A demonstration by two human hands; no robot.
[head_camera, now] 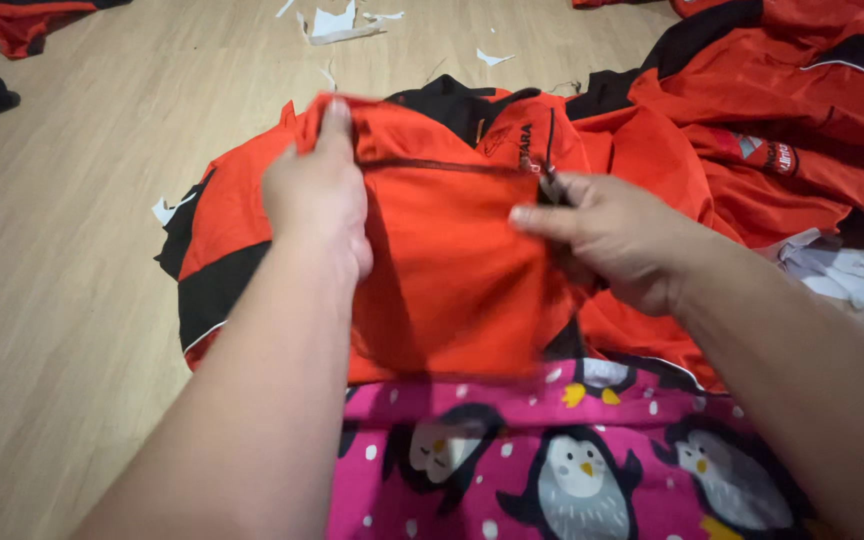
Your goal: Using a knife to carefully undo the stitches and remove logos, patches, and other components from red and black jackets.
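One orange jacket (442,260), left hand (317,205), right hand (612,240) gripping

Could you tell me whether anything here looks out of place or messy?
Yes: torn white scraps lie scattered on the wooden floor, with more crumpled at the right edge. Orange garments lie in loose heaps. Both hands, left hand and right hand, grip the orange jacket.

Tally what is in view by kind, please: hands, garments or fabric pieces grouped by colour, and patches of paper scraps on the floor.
Hands: 2, left hand and right hand, both gripping the orange piece
Orange-and-black garments or pieces: 4
Pink penguin-print fabric: 1
White cloth: 1
Scrap patches: 3
Total: 11
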